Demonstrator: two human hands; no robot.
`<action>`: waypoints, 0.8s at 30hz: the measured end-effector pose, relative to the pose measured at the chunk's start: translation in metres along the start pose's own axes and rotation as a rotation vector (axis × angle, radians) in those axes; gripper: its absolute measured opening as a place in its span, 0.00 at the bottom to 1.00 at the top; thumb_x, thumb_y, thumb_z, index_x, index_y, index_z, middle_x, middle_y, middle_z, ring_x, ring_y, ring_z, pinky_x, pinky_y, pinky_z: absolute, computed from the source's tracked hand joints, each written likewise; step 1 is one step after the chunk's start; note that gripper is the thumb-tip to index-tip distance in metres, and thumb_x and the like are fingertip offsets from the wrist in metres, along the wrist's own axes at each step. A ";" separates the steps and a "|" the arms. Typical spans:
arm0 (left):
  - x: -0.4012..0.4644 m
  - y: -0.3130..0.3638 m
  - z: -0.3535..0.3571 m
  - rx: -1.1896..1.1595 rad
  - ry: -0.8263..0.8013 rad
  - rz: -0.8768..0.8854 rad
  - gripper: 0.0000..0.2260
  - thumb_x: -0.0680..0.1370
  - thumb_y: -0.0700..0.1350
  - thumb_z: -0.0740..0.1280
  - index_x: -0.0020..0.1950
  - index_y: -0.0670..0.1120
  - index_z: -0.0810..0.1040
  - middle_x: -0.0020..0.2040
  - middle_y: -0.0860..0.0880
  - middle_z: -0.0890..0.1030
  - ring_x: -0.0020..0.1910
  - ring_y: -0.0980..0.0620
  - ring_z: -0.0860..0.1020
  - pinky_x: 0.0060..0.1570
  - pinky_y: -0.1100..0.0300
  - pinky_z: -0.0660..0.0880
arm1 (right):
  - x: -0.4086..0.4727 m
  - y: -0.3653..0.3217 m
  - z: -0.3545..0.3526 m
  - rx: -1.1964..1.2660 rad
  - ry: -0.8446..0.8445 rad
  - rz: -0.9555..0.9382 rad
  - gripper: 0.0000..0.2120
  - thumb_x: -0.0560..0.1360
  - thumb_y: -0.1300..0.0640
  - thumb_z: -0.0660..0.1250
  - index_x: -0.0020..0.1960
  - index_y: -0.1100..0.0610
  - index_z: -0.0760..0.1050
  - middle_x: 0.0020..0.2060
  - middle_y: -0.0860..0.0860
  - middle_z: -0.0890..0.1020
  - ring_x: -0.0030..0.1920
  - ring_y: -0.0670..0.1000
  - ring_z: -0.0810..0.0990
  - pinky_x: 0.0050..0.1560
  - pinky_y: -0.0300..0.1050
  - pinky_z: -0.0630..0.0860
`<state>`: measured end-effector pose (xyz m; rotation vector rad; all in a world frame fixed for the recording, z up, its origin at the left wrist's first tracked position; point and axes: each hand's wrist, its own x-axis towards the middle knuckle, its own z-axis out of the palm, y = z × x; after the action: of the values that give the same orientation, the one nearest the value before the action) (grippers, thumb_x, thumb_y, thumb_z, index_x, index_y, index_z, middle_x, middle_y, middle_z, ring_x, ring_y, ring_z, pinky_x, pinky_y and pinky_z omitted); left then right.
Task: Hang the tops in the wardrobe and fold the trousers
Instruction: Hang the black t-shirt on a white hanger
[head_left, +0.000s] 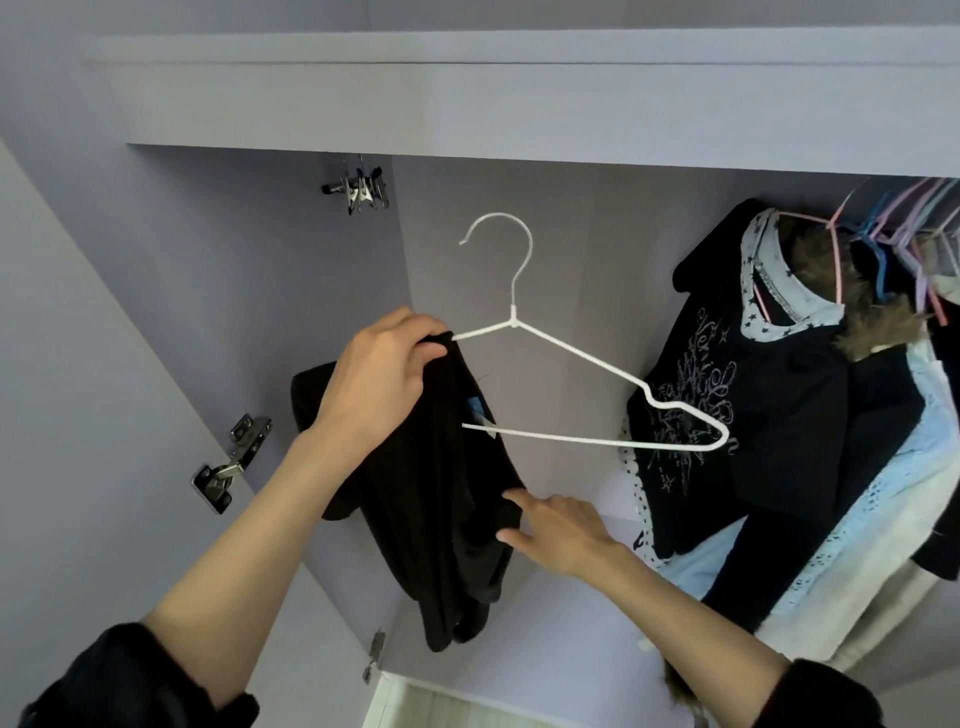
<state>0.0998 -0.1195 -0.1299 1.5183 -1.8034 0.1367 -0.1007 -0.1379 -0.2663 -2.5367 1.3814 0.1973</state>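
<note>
A white wire hanger (582, 364) is held up inside the open wardrobe, its hook pointing up and its right end bare. A black top (441, 499) is draped over the hanger's left end and hangs down in folds. My left hand (379, 384) grips the top together with the hanger's left shoulder. Lower down, my right hand (561, 525) touches the black cloth with fingers stretched out.
Several tops hang at the right on coloured hangers (883, 234), the nearest a black printed one (753, 405). Metal clip hangers (361, 189) hang at the upper left. The wardrobe's left door (78, 415) stands open, with a hinge (228, 462). A shelf (519, 104) runs overhead.
</note>
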 end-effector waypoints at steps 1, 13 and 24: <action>0.000 -0.002 -0.004 0.001 0.009 -0.012 0.08 0.78 0.38 0.65 0.55 0.40 0.80 0.47 0.46 0.79 0.43 0.50 0.76 0.46 0.61 0.69 | 0.003 0.008 0.001 -0.045 -0.016 0.021 0.26 0.79 0.41 0.55 0.73 0.51 0.60 0.57 0.57 0.79 0.57 0.59 0.77 0.54 0.48 0.71; -0.035 -0.049 -0.018 0.200 -0.112 -0.086 0.06 0.77 0.35 0.65 0.52 0.40 0.79 0.45 0.43 0.77 0.38 0.39 0.77 0.37 0.49 0.75 | -0.031 0.110 -0.071 0.240 0.214 0.075 0.12 0.76 0.47 0.65 0.35 0.49 0.71 0.35 0.48 0.74 0.36 0.49 0.73 0.40 0.45 0.72; -0.035 -0.042 -0.006 0.352 -0.110 -0.089 0.08 0.71 0.28 0.68 0.45 0.39 0.78 0.39 0.42 0.76 0.31 0.40 0.74 0.30 0.58 0.64 | -0.049 0.125 -0.111 0.280 0.285 -0.052 0.15 0.72 0.48 0.68 0.35 0.59 0.77 0.30 0.50 0.74 0.32 0.48 0.72 0.39 0.45 0.72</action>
<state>0.1398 -0.1009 -0.1623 1.8806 -1.8648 0.3486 -0.2323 -0.1941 -0.1669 -2.4264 1.3257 -0.3568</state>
